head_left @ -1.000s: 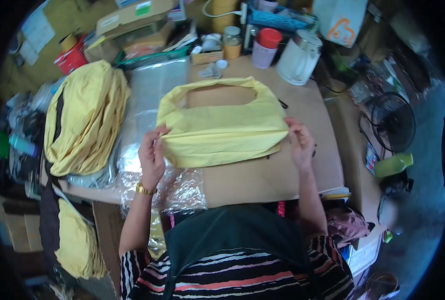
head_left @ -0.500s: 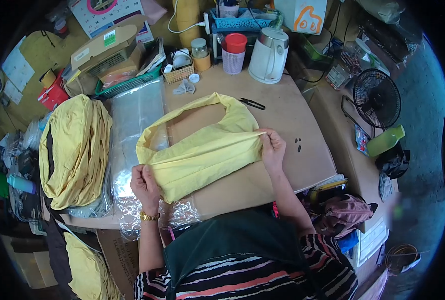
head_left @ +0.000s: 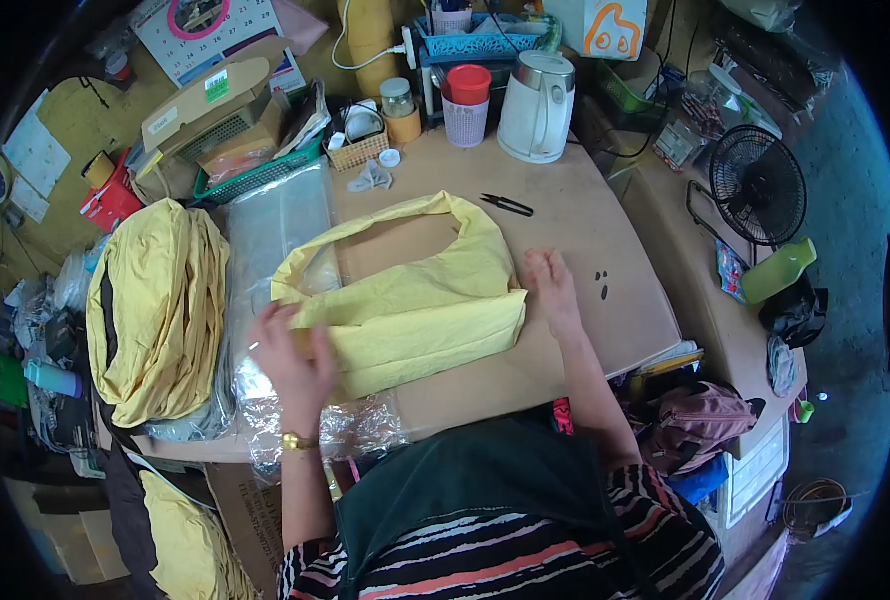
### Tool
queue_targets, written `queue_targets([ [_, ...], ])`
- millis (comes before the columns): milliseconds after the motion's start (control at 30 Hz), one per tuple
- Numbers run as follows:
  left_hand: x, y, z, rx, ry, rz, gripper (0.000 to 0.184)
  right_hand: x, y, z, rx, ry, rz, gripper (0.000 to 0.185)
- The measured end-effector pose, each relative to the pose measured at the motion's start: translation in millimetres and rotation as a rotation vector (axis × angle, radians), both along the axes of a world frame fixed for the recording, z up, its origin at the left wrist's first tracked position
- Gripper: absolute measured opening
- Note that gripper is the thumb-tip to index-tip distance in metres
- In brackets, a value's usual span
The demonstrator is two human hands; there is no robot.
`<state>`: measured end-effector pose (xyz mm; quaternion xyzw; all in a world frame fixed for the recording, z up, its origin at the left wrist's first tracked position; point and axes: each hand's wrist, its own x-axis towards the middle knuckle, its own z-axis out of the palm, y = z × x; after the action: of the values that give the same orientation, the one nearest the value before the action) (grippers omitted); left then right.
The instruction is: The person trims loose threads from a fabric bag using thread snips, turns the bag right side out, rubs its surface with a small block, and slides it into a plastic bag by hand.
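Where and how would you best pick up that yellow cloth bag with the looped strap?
Probably by the far middle of its looped yellow cloth strap, coming from above into the loop: the strap curves away from the bag's body, leaving brown tabletop showing inside.

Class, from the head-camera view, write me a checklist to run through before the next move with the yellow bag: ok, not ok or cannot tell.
1. Yellow bag lying on the table: ok.
2. Right hand off the bag: ok, apart from its right end.
3. Left hand off the bag: cannot tell; it is blurred at the left end.
4. Black snips away from the bag: ok, lying beyond its right end.
5. Bag off the clear plastic sheets: not ok, its left part overlaps them.
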<state>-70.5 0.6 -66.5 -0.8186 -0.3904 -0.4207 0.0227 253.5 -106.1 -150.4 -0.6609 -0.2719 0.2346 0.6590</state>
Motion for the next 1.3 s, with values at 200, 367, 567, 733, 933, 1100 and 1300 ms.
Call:
queue_targets([
  [200,152.2,-43.4,1.2,-0.167,0.206,-0.526,0.030,-16.7,-1.3,-20.6,0.032,-0.041,0.152,0.026],
  [367,183.5,-20.4,-3.1,-0.181,0.179,-0.668,0.018,-25.2,-41.8,-20.3,0.059,0.143,-0.033,0.034],
  [567,176.1,-16.7,27.9,-0.298,0.115,-0.627,0.023,-57.2,-53.4,-8.0,0.021,0.647,0.359,0.029],
  [733,165.6,10.0,30.0,-0.468,0.141,-0.821,0.027,-55.8,-48.0,-24.3,0.096,0.305,0.296,0.028],
  [933,169.4,11.4,23.5,-0.402,-0.112,-0.557,0.026,-66.8,-54.2,-26.5,-0.026,0.126,0.170,0.029],
  [1100,150.7,17.8,57.3,-0.529,-0.078,-0.550,0.036,-41.1,-56.4,17.0,0.008,-0.311,0.034,0.025],
  [1300,129.4,-10.2,49.0,-0.615,0.589,-0.593,0.035,-40.3,-31.0,31.6,0.179,-0.443,0.039,0.019],
])
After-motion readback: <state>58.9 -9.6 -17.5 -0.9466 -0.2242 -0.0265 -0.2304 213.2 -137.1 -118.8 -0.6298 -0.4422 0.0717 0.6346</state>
